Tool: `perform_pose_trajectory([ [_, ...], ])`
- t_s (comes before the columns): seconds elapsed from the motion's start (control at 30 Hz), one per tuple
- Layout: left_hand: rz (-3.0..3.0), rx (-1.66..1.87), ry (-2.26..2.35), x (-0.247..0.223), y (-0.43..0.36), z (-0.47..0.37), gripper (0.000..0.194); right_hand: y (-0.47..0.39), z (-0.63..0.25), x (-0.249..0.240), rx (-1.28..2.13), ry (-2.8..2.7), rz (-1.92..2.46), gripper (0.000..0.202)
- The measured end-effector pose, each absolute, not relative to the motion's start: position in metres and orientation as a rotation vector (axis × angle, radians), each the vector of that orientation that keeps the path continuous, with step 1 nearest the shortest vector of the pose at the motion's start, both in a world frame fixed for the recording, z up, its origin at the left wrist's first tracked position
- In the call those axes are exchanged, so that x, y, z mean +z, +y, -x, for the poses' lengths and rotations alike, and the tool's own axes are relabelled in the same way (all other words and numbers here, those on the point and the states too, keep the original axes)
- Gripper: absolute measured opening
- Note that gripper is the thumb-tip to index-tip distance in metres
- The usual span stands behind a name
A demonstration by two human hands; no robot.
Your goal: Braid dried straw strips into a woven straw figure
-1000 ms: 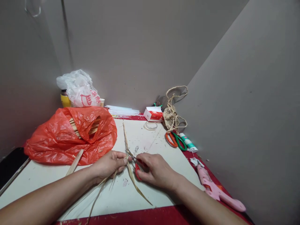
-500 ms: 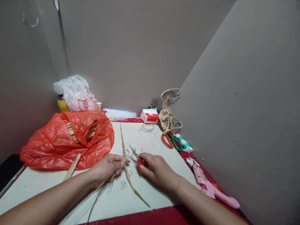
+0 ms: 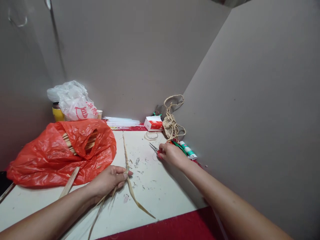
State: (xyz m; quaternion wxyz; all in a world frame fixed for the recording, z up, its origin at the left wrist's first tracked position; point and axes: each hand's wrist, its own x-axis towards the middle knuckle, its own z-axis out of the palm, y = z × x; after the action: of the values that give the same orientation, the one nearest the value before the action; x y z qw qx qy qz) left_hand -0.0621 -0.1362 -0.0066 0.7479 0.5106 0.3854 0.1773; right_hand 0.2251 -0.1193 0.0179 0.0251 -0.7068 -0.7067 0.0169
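Observation:
My left hand (image 3: 113, 180) pinches a thin braid of dried plant strips (image 3: 125, 154) above the white board (image 3: 170, 196). The finished-looking plait runs away from me, while loose flat strips hang toward me and one lies to the right. My right hand (image 3: 172, 154) is closed around small red-handled scissors (image 3: 159, 152), blades pointing to the far left. It is beside the coiled braided cord (image 3: 171, 125) and the green-handled scissors (image 3: 180, 146), which it partly covers. Small scraps are scattered on the board between my hands.
On the left lies a red plastic bag (image 3: 82, 166) with strips inside; a white bag (image 3: 75, 100) and yellow jar (image 3: 58, 112) stand behind it. Clear glue sticks (image 3: 122, 121), a red-and-white box (image 3: 153, 124) and a green-and-white tube (image 3: 188, 150) line the edges. Grey walls enclose the far and right sides.
My right hand has moved away from the braid, forward and right, carrying the red-handled scissors. My left hand keeps its pinch on the braid. The view has shifted slightly right.

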Motion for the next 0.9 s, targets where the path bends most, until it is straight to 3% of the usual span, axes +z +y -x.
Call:
perform_pose_trajectory([
  [0.1,-1.090,0.384,0.850,-0.008,-0.137,0.062,0.046,-0.110,-0.228,0.021,0.095,-2.236,2.219,0.012],
  [0.23,-1.077,0.390,0.832,-0.011,-0.138,0.062,0.043,-0.101,-0.238,0.028,0.435,-2.338,2.176,0.015],
  [0.43,-1.077,0.409,0.821,-0.013,-0.137,0.062,0.037,-0.110,-0.214,0.045,0.368,-2.146,2.087,0.014],
  [0.6,-1.065,0.417,0.764,-0.009,-0.137,0.063,0.035,-0.140,-0.142,0.032,1.315,-1.605,1.678,0.022],
  [0.9,-1.103,0.498,0.640,-0.008,-0.139,0.062,0.032,-0.167,-0.097,0.009,1.909,-0.969,1.248,0.035],
])
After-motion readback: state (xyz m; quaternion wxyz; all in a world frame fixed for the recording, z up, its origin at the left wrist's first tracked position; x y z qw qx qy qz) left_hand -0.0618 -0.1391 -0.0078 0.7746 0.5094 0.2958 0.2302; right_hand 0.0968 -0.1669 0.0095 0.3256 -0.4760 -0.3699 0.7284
